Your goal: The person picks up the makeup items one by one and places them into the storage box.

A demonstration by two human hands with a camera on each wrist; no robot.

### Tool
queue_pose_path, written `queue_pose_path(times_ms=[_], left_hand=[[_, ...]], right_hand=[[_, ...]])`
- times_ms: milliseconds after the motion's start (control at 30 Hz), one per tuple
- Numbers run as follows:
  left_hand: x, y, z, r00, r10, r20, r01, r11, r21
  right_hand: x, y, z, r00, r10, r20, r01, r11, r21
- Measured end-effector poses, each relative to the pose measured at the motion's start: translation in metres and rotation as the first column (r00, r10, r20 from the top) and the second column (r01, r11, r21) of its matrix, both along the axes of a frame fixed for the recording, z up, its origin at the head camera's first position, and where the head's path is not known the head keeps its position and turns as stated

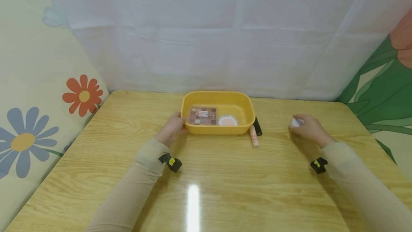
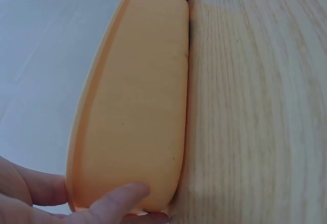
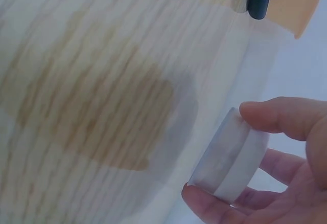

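A yellow plastic basin [image 1: 219, 129] stands toward the back of the wooden table. Inside lie an eyeshadow palette [image 1: 202, 116] and, to its right, a round white-rimmed compact [image 1: 227, 120]. My left hand [image 1: 174, 127] grips the basin's left end. In the left wrist view its thumb [image 2: 120, 201] lies along the long wall and other fingers are at the end. Off to the basin's right, my right hand [image 1: 310, 129] pinches a small round white container [image 3: 230, 157] between thumb and fingers, tilted and close over the table.
Against the basin's right end lie a pink patterned tube [image 1: 254, 137] and a black slim item [image 1: 258, 126], partly hidden behind it. A white cloth [image 1: 209, 46] hangs along the table's back edge. Flower-patterned panels [image 1: 35, 63] flank both sides.
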State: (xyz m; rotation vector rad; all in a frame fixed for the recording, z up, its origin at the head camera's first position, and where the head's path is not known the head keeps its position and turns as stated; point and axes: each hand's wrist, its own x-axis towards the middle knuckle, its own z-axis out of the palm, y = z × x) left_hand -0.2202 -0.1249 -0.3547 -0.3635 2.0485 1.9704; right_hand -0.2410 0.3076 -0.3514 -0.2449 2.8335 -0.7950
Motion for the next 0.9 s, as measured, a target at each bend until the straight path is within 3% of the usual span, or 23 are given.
queue_pose_path(times_ms=[567, 900], left_hand=[[0.0, 0.0, 0.0, 1.0, -0.011, -0.02, 0.011, 1.0, -0.012], [-0.001, 0.0, 0.0, 1.0, 0.0, -0.004, 0.0, 1.0, -0.018]], right_hand=[[0.009, -0.014, 0.011, 1.0, 0.004, -0.026, -0.004, 1.0, 0.001], [0.016, -0.029, 0.016, 0.991, 0.051, -0.125, -0.054, 0.998, -0.019]])
